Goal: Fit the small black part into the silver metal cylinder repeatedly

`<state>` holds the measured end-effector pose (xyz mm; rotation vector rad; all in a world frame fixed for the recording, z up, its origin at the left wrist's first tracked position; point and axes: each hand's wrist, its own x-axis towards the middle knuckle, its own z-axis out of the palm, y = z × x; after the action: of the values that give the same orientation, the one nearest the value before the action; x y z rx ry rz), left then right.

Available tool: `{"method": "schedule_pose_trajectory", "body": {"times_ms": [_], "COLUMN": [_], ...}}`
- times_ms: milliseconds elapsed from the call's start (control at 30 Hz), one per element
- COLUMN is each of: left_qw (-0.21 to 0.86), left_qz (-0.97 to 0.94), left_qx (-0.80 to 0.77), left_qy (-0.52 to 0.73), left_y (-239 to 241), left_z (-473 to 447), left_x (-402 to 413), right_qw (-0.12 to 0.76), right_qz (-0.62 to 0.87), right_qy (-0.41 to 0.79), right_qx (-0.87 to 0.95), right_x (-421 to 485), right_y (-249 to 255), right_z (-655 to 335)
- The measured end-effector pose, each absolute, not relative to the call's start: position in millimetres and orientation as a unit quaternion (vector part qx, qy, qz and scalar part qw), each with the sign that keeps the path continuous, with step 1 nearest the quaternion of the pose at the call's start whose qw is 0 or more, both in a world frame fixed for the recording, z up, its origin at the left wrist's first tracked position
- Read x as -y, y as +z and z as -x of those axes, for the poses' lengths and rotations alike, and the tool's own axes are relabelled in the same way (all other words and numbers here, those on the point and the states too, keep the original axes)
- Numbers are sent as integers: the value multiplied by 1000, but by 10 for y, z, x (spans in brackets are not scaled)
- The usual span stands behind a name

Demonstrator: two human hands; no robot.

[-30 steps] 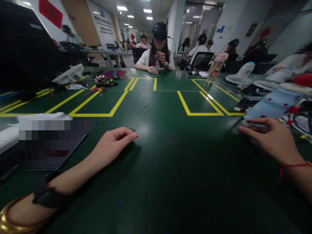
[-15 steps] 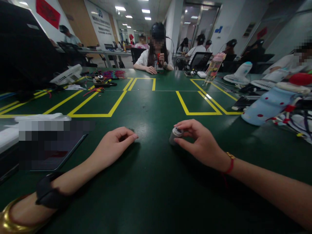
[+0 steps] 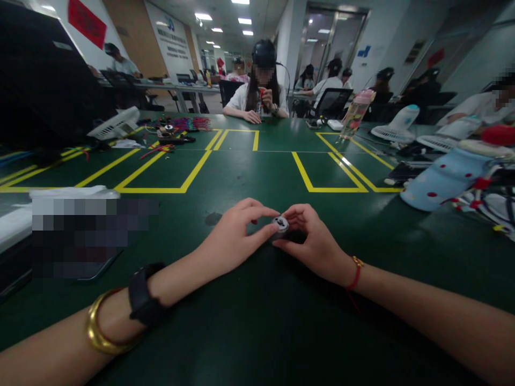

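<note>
A small grey cylinder with a round metal end (image 3: pixel 280 224) sits between both my hands on the green table (image 3: pixel 257 321). My right hand (image 3: pixel 314 244) is wrapped round its right side, fingers curled. My left hand (image 3: pixel 237 236) pinches its left side with thumb and forefinger. A black band and a gold bangle are on my left wrist, a red string on my right wrist.
A dark tablet (image 3: pixel 84 236) lies at the left. A pale blue spotted bottle (image 3: pixel 446 179) and cables lie at the right. Yellow tape outlines (image 3: pixel 161 188) mark the table. A small dark spot (image 3: pixel 212 218) is left of my hands. Other people sit across.
My left hand has moved right from the table to pinch the cylinder. My right hand has drawn the cylinder slightly left and nearer, still holding it.
</note>
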<state>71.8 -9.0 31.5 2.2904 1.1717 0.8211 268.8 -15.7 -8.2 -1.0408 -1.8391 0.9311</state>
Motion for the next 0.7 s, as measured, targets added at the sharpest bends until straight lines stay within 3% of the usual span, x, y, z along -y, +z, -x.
{"method": "schedule_pose_trajectory", "body": {"times_ms": [200, 400, 700], "left_qw": [223, 222, 234], "left_qz": [-819, -788, -811], "left_qx": [-422, -446, -472], "left_qy": [319, 363, 254], "left_y": [370, 381, -46], "left_z": [-829, -724, -672], "left_x": [49, 35, 20], "right_qw": [396, 369, 365], "right_qz": [402, 420, 431], "right_qy": [376, 306, 288], "right_qx": [735, 771, 773], "right_x": [159, 183, 216], "right_y": [-51, -27, -17], "right_z": [-2690, -2709, -2722]}}
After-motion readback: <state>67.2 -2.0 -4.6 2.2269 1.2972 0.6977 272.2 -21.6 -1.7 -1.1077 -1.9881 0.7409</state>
